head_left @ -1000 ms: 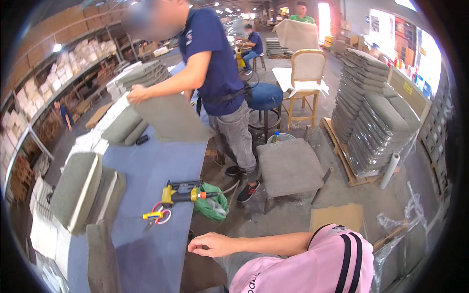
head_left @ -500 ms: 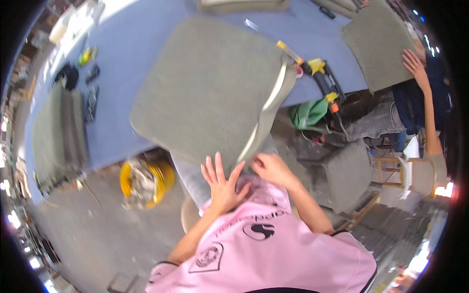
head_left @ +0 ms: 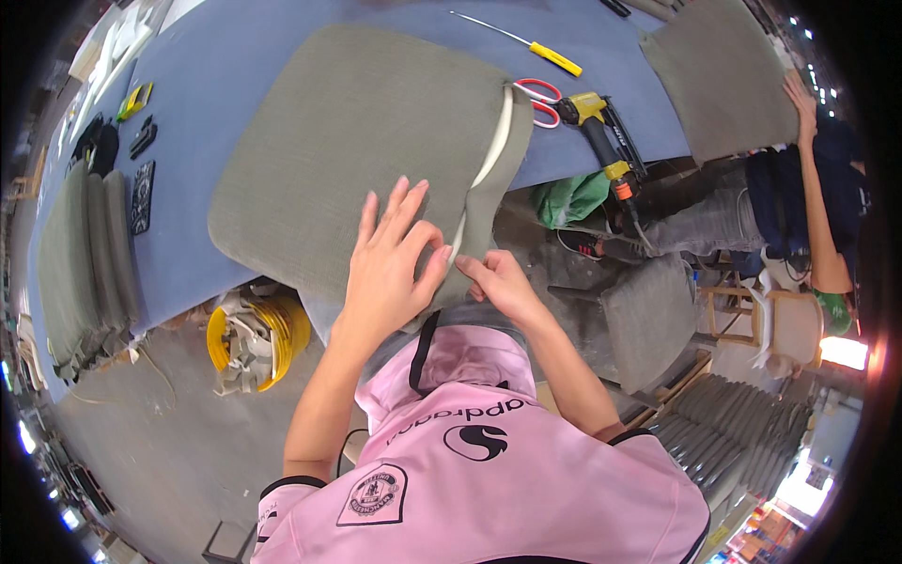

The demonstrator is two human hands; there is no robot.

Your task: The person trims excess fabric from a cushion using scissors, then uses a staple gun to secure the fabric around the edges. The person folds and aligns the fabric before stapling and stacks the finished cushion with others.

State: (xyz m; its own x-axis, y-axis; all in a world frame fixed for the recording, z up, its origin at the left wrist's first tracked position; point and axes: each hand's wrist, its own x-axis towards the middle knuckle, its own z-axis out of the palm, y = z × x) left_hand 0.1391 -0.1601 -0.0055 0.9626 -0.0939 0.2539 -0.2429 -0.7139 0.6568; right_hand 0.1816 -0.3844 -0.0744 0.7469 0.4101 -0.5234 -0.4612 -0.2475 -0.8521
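Observation:
A grey-green seat cushion lies on the blue table, its near end over the edge. Along its right side the fabric cover gapes, and pale foam shows through the slit. My left hand rests on the cushion, thumb and index finger pinched at the slit's left edge, the other fingers stretched out. Opposite it, my right hand pinches the loose fabric flap between thumb and fingers. Red-handled scissors lie by the cushion's far right corner, blades hidden.
Right of the cushion lie a yellow-black staple gun and a yellow-handled screwdriver. Stacked cushions stand at the table's left. Below is a yellow bucket of scraps. A co-worker's hand touches another grey-green panel.
My left hand has moved up onto the cushion and closed its thumb and index finger at the slit. My right hand has shifted slightly up along the flap.

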